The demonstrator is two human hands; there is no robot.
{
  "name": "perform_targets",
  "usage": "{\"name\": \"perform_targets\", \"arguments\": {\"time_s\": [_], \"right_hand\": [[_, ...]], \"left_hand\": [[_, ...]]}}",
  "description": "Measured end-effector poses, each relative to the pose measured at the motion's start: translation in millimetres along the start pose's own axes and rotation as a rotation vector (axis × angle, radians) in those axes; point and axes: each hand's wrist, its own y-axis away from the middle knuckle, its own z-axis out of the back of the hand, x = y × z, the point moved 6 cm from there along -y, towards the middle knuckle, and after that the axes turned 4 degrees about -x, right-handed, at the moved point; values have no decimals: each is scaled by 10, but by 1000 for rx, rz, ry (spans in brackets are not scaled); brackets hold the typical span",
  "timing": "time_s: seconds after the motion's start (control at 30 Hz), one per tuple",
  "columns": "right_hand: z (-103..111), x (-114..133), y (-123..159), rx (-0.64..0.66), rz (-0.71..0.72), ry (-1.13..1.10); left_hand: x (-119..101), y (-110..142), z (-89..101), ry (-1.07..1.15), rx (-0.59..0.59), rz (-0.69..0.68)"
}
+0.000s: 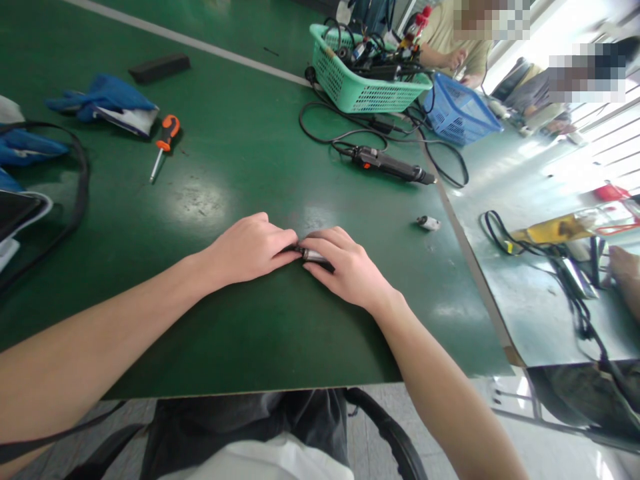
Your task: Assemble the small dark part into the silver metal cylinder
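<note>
One small cylindrical part (314,256) is at the centre of the frame, just above the green table (240,353) or touching it; which, I cannot tell. Its visible middle is shiny silver, with black beneath the fingers at its right and a thin dark piece (290,249) at its left end. Its long axis runs nearly left to right, dipping slightly towards the right; which end is the front cannot be told.

The right hand (350,263) holds the part, fingers curled over the top and thumb below. The left hand (253,247) has its fingertips drawn narrow, pinching the dark piece.

Around them lie one orange-and-black screwdriver (167,141) and one black block (160,67) at upper left, one corded power screwdriver (393,165) at upper right, and one loose silver piece (429,223) right of centre. Two baskets stand at upper right: a green basket (373,97) full of dark corded items and a blue basket (463,110). Two people sit beyond them.
</note>
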Motion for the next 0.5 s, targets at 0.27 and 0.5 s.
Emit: {"name": "perform_targets", "arguments": {"time_s": [0.27, 0.5], "right_hand": [[228, -338, -99, 198, -56, 384], [777, -1687, -265, 152, -273, 396]], "left_hand": [[24, -26, -1, 30, 45, 50], [19, -17, 18, 79, 71, 82]]}}
